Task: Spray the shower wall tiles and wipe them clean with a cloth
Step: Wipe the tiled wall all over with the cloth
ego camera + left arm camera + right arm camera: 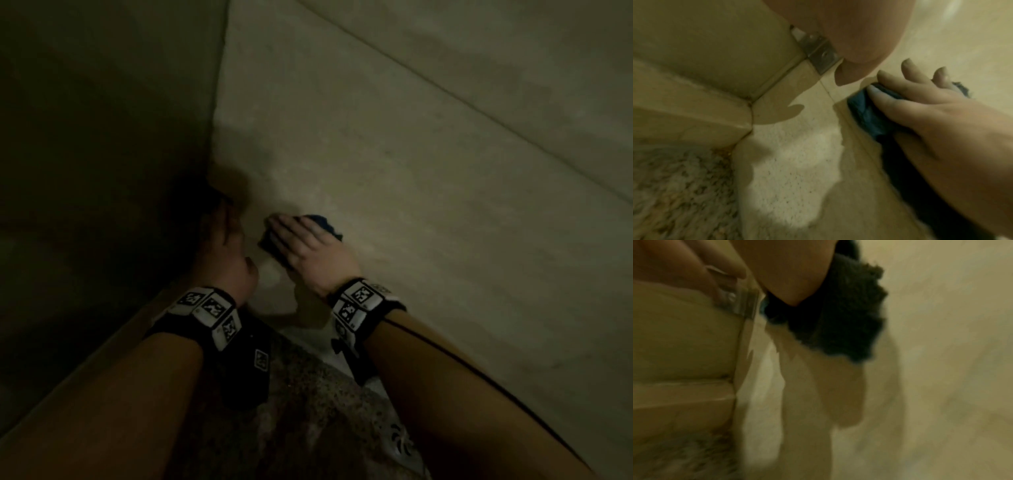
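Note:
The shower corner is dim. My right hand [301,246] lies flat with straight fingers on a dark blue cloth [323,224] and presses it against the beige wall tile [428,164], low down near the corner. The left wrist view shows the cloth [863,110] bunched under the right hand [931,105]. My left hand [226,250] reaches into the dark corner and holds nothing. Its fingers [694,264] rest by a metal bracket [740,301] at the corner joint. No spray bottle is in view.
A darker side wall [102,137] meets the wiped wall at the corner on the left. Below lies a speckled pebble floor [291,411] with a round metal drain [400,442]. A grout line [445,92] crosses the wall higher up.

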### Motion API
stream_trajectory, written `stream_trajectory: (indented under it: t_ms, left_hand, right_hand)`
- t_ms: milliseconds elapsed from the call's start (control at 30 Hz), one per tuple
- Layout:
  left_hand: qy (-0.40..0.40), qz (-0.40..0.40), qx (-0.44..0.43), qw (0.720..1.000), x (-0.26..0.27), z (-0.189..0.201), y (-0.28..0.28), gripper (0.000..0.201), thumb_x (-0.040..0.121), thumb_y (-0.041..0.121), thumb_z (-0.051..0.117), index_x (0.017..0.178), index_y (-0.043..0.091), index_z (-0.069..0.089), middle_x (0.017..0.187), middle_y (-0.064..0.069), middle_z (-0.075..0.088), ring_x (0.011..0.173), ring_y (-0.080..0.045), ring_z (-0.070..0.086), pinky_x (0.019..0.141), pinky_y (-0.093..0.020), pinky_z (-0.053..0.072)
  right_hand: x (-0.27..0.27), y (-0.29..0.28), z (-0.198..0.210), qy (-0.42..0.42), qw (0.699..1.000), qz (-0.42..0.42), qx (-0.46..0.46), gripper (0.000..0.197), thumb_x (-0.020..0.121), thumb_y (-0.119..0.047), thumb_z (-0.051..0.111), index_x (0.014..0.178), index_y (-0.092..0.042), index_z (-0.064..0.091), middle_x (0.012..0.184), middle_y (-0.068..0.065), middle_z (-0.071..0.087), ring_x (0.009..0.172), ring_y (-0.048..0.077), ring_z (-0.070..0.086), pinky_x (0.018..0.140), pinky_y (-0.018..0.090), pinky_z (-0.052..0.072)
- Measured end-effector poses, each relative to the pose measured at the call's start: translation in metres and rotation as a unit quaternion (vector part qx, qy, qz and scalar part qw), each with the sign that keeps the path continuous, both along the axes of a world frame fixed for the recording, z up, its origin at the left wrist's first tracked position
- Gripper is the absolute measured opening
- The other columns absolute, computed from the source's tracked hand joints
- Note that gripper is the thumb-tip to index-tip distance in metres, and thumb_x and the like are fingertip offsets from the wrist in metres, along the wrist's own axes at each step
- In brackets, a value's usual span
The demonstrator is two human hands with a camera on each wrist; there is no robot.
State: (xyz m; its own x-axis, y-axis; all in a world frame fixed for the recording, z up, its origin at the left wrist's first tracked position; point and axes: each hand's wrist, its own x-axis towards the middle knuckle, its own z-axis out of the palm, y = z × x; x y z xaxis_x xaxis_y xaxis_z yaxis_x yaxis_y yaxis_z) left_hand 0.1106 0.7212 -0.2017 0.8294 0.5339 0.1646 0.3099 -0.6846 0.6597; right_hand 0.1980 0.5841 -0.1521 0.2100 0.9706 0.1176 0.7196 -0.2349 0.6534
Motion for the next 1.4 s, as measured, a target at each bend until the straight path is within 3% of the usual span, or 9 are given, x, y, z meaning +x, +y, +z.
stream_trajectory:
  t_ms: [167,333,500,733,867,967,1067,1233,1400]
  left_hand:
    - [-0.013,0.000,0.047,0.999,0.008,0.024,-0.017,0.086,0.081,0.009,0.061,0.149,0.002,0.011,0.156,-0.020,0.007,0.140,-0.043,0.015,0.115,-0.049,0.014]
    - [-0.052,-0.020,0.087,0.995,0.015,0.071,-0.051,0.088,0.087,0.018,0.057,0.151,0.008,-0.003,0.158,-0.011,-0.012,0.144,-0.032,0.001,0.107,-0.040,-0.001]
    - [-0.109,-0.053,0.079,0.989,0.029,0.088,-0.075,0.092,0.086,0.017,0.057,0.150,0.013,-0.008,0.156,-0.012,-0.019,0.145,-0.029,-0.010,0.117,-0.040,-0.004]
    - [-0.140,-0.057,0.114,0.982,0.033,0.095,-0.088,0.092,0.083,0.016,0.058,0.151,0.013,-0.004,0.157,-0.014,-0.012,0.145,-0.033,-0.006,0.116,-0.044,0.001]
    - [-0.131,-0.063,0.121,0.982,0.033,0.092,-0.090,0.091,0.085,0.015,0.058,0.151,0.013,-0.004,0.157,-0.013,-0.014,0.145,-0.031,-0.007,0.117,-0.041,0.000]
    - [-0.130,-0.070,0.123,0.981,0.031,0.092,-0.095,0.092,0.085,0.016,0.058,0.151,0.012,-0.005,0.157,-0.012,-0.015,0.145,-0.030,-0.009,0.116,-0.039,-0.004]
    - [-0.132,-0.075,0.126,0.980,0.031,0.092,-0.101,0.092,0.084,0.016,0.058,0.150,0.010,-0.006,0.157,-0.013,-0.015,0.145,-0.031,-0.010,0.116,-0.039,-0.005]
    - [-0.158,-0.078,0.142,0.974,0.032,0.094,-0.109,0.093,0.079,0.013,0.061,0.151,0.008,0.002,0.158,-0.015,-0.007,0.145,-0.033,-0.005,0.116,-0.043,-0.001]
    - [-0.168,-0.089,0.155,0.969,0.032,0.097,-0.119,0.092,0.081,0.014,0.059,0.151,0.012,0.000,0.158,-0.015,-0.008,0.145,-0.033,-0.007,0.115,-0.041,-0.005]
  right_hand:
    - [0.007,-0.026,0.051,-0.020,0.993,0.055,0.105,0.041,0.096,-0.013,0.032,0.127,-0.006,0.057,0.134,0.012,0.054,0.126,0.028,0.050,0.110,0.035,0.023]
    - [0.007,-0.056,0.108,-0.087,0.985,0.021,0.150,0.047,0.091,-0.011,0.043,0.138,-0.005,0.044,0.144,0.015,0.042,0.134,0.031,0.038,0.116,0.034,0.005]
    - [0.003,-0.078,0.150,-0.131,0.967,-0.037,0.214,0.052,0.092,-0.009,0.047,0.143,-0.006,0.035,0.150,0.016,0.032,0.139,0.032,0.027,0.116,0.034,-0.002]
    - [0.002,-0.105,0.106,-0.071,0.981,-0.040,0.175,0.053,0.091,-0.011,0.043,0.143,-0.006,0.036,0.150,0.015,0.032,0.139,0.030,0.020,0.115,0.034,-0.008]
    - [0.000,-0.137,0.067,-0.058,0.993,-0.034,0.098,0.050,0.089,-0.008,0.042,0.139,-0.008,0.039,0.144,0.012,0.043,0.134,0.026,0.026,0.116,0.035,0.007]
    - [0.006,-0.146,0.076,-0.047,0.996,-0.012,0.075,0.050,0.089,-0.008,0.041,0.139,-0.008,0.038,0.144,0.013,0.043,0.134,0.026,0.026,0.116,0.034,0.005]
    - [0.004,-0.152,0.101,-0.054,0.990,-0.037,0.122,0.052,0.090,-0.010,0.040,0.142,-0.008,0.037,0.148,0.014,0.036,0.137,0.028,0.022,0.117,0.033,-0.001]
    - [0.001,-0.163,0.152,-0.103,0.956,-0.067,0.265,0.050,0.095,-0.009,0.044,0.144,-0.007,0.032,0.150,0.020,0.030,0.138,0.037,0.024,0.115,0.042,0.010]
    - [0.003,-0.173,0.144,-0.118,0.931,-0.067,0.338,0.045,0.096,-0.006,0.048,0.140,-0.004,0.039,0.146,0.023,0.035,0.135,0.041,0.025,0.114,0.046,0.013]
